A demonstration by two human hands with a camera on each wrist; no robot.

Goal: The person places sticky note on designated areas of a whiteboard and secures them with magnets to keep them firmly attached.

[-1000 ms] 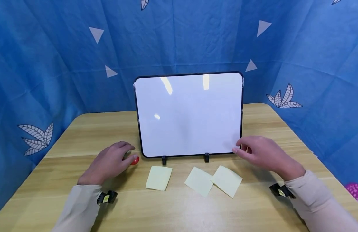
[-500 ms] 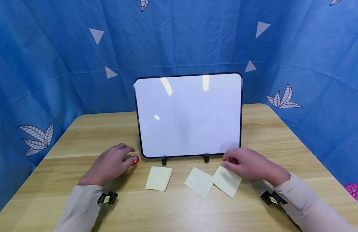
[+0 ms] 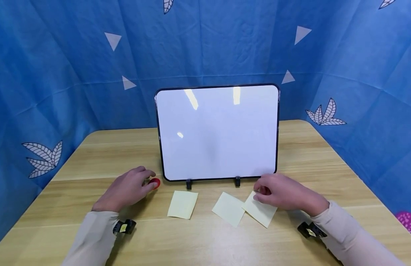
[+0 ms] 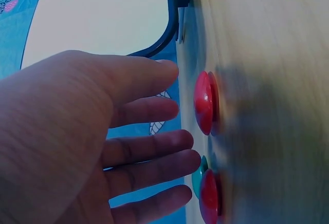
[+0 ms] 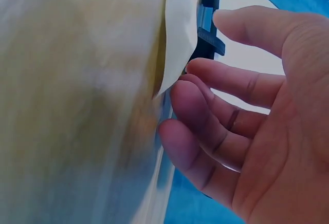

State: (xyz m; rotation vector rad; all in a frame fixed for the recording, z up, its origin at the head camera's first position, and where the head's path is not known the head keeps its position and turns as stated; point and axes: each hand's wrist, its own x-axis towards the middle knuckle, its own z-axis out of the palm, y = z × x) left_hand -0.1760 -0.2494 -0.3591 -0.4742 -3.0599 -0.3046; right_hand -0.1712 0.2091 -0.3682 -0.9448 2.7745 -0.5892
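At the left of the table my left hand (image 3: 127,190) hovers with loose, extended fingers beside a round red magnet (image 3: 155,183). The left wrist view shows that red magnet (image 4: 204,103) apart from the fingertips, with a second red magnet (image 4: 209,197) and a green magnet (image 4: 197,178) lower down. My right hand (image 3: 285,193) is over the far edge of the right-hand pale yellow sticky note (image 3: 260,211). In the right wrist view this note (image 5: 180,29) curls up near the fingertips, and thumb and fingers stand apart. Whether a finger touches it, I cannot tell.
A black-framed whiteboard (image 3: 218,136) stands upright behind the notes on small black feet (image 3: 237,181). The middle sticky note (image 3: 227,208) meets the right one at a corner; another sticky note (image 3: 183,204) lies farther left. A blue curtain (image 3: 199,40) surrounds the wooden table (image 3: 205,244).
My right hand has moved left and toward me, from the whiteboard's lower right corner to the right-hand note's far edge. The left hand has stayed almost still beside the red magnet.
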